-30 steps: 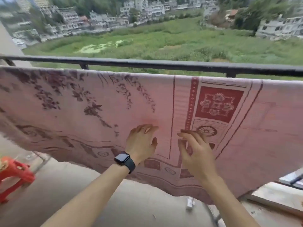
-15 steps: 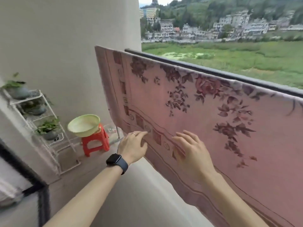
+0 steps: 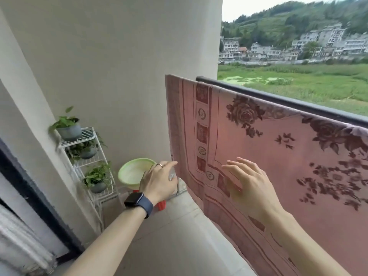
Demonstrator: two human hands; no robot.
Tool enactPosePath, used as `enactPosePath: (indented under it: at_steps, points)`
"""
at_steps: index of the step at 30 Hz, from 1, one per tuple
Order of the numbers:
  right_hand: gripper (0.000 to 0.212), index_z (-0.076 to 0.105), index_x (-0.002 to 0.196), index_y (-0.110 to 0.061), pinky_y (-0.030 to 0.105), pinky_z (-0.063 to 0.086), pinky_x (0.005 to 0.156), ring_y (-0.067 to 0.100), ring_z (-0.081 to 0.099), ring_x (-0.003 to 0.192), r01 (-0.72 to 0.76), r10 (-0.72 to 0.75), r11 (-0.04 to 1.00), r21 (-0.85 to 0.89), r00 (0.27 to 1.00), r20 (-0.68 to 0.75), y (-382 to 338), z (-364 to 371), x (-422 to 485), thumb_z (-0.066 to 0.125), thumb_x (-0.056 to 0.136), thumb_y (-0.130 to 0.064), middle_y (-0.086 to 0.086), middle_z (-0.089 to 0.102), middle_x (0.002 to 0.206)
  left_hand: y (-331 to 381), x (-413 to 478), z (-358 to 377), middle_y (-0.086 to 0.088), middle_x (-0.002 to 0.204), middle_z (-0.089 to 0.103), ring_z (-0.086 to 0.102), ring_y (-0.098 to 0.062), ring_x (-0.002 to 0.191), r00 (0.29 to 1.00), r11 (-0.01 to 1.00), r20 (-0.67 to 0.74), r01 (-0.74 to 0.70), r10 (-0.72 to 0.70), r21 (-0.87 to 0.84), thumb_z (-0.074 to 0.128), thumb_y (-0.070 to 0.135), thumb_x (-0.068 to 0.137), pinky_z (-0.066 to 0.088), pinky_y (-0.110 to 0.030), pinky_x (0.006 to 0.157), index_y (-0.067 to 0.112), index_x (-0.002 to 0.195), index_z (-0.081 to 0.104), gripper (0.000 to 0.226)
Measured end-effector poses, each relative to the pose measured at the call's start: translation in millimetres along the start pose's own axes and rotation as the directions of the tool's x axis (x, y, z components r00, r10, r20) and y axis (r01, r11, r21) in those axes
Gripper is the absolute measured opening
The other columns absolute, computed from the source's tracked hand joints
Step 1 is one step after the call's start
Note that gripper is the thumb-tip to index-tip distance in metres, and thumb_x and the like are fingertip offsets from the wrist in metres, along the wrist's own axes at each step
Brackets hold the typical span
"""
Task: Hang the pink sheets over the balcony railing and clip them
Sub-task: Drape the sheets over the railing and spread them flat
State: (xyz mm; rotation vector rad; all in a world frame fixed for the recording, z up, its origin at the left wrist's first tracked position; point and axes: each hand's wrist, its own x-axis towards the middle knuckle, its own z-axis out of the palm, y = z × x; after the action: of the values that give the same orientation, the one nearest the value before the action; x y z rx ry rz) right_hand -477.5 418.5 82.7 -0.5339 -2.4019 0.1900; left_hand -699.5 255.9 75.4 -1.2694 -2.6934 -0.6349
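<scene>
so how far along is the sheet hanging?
Done: the pink sheet hangs draped over the balcony railing. In hand: the left hand reaches its side edge, the right hand lies spread against its face, apparently smoothing. Left: no clips show on the visible stretch, so clipping looks undone.

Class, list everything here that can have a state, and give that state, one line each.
pink sheet: draped over the railing, no clip visible
left hand: open, at the sheet's left edge
right hand: open, spread against the sheet
green basin: upright on red stool
</scene>
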Motion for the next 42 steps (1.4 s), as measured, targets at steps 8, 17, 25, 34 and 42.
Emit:
enactPosePath:
  at_steps: [8,17,25,34,42]
  points:
    - [0.029,0.068,0.120,-0.029,0.045,0.045,0.104,0.021,0.049,0.133,0.036,-0.037,0.998,-0.043,0.999,-0.024,14,119,179,0.067,0.091,-0.030,-0.011,0.066,0.127,-102,194,-2,0.009,0.143,0.050,0.048,-0.019,0.128,0.999,0.997,-0.033,-0.038,0.040,0.060,0.052,0.034,0.090,0.040,-0.033,0.104,0.036,0.140,0.048,0.050]
    - [0.035,0.064,0.127,-0.024,0.047,0.043,0.106,0.023,0.044,0.136,0.007,-0.021,0.986,-0.168,0.997,-0.081,28,200,368,0.061,0.093,-0.033,-0.001,0.060,0.137,-194,409,-16,0.008,0.145,0.046,0.044,-0.017,0.131,0.991,0.996,-0.105,-0.077,0.080,0.039,0.052,0.038,0.091,0.041,-0.034,0.104,0.036,0.140,0.046,0.049]
    - [0.056,0.052,0.136,-0.021,0.056,0.013,0.118,0.028,0.025,0.147,-0.375,0.225,0.807,-0.457,0.909,-0.350,60,233,499,0.042,0.093,-0.056,0.007,0.042,0.152,-183,640,3,-0.007,0.160,0.024,0.024,-0.029,0.145,0.881,0.904,-0.204,-0.415,0.428,0.104,0.047,0.051,0.094,0.022,-0.047,0.118,0.032,0.148,0.034,0.059]
    - [0.061,0.059,0.129,-0.027,0.057,0.011,0.118,0.027,0.041,0.140,-0.761,0.547,0.358,-0.541,0.640,-0.539,73,264,542,0.015,0.102,-0.059,0.002,0.057,0.142,-148,760,89,-0.007,0.160,0.024,0.014,-0.030,0.149,0.630,0.642,-0.226,-0.766,0.743,-0.026,0.025,0.058,0.099,0.015,-0.060,0.117,0.029,0.151,0.029,0.060]
    - [0.072,0.009,0.159,-0.032,0.056,-0.009,0.120,0.021,-0.007,0.154,-0.718,0.526,0.370,-0.590,0.685,-0.504,38,316,507,0.033,0.098,-0.061,-0.001,-0.001,0.168,-210,763,144,0.001,0.164,0.009,0.009,-0.034,0.149,0.617,0.609,-0.288,-0.783,0.733,-0.126,0.047,0.053,0.093,0.011,-0.067,0.115,0.035,0.154,0.015,0.070]
